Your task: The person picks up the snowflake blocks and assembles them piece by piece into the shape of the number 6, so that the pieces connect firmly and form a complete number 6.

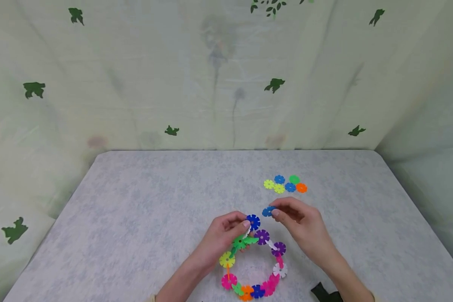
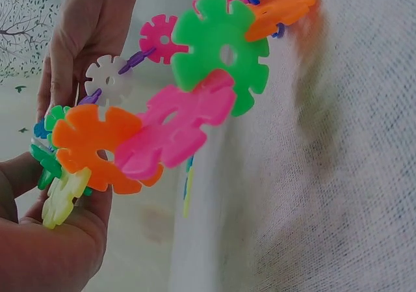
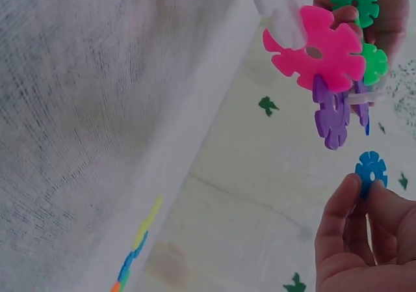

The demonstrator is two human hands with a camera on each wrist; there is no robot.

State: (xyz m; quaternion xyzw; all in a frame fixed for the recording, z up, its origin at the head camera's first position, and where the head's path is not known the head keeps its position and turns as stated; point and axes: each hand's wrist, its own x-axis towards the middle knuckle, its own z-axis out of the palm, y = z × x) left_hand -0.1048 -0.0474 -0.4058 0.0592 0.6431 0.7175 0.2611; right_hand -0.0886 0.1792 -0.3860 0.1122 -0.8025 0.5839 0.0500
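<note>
My left hand (image 1: 226, 230) pinches one end of a curved chain of interlocking flower-shaped plastic discs, by a dark blue disc (image 1: 253, 222) and a white one. Green discs (image 1: 240, 242) sit under its fingers. The chain bends round through yellow, pink, orange and white discs to a purple disc (image 1: 262, 237) close to the dark blue end. In the right wrist view, my right hand (image 3: 364, 233) pinches a lighter blue disc (image 3: 371, 168) between thumb and finger. That disc is apart from the chain, a little right of the dark blue one in the head view.
Several loose discs, including a yellow disc (image 1: 269, 184), a green disc (image 1: 294, 179) and an orange disc (image 1: 301, 188), lie beyond my right hand on the grey table (image 1: 154, 201). A black object (image 1: 326, 292) lies by my right forearm. A patterned curtain (image 1: 196, 84) hangs behind.
</note>
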